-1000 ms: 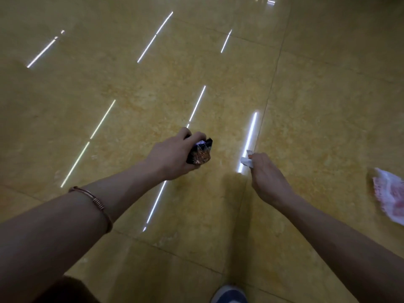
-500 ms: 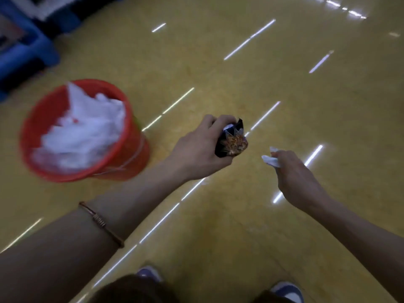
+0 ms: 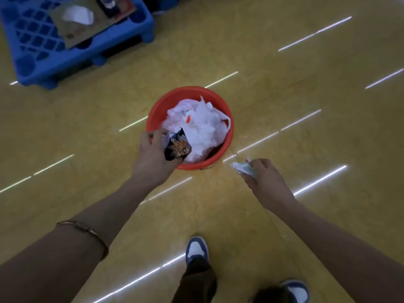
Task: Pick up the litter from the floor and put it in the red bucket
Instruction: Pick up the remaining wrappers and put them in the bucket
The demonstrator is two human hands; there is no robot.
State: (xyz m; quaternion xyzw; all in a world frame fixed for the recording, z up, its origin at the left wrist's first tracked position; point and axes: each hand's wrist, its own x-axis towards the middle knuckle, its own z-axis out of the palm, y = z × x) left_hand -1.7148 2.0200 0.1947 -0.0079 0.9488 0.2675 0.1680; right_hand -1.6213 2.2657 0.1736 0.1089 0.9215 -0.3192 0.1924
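Note:
The red bucket [image 3: 170, 99] stands on the yellow floor straight ahead, stuffed with white plastic bags [image 3: 203, 125]. My left hand [image 3: 153, 158] grips a crumpled black and orange snack wrapper [image 3: 178, 147] right over the bucket's near left rim. To the right of the bucket and outside it, my right hand [image 3: 265, 180] holds a scrunched white paper scrap [image 3: 241, 168] above the floor.
A blue plastic pallet [image 3: 43, 62] lies at the far left with cardboard [image 3: 87, 25] and small items on top. My two blue and white shoes [image 3: 196, 248] stand on the glossy floor below the hands.
My view has swung toward the bucket, which now lies straight ahead. The left hand has carried the wrapper over the bucket's rim. My right hand still holds the paper scrap.

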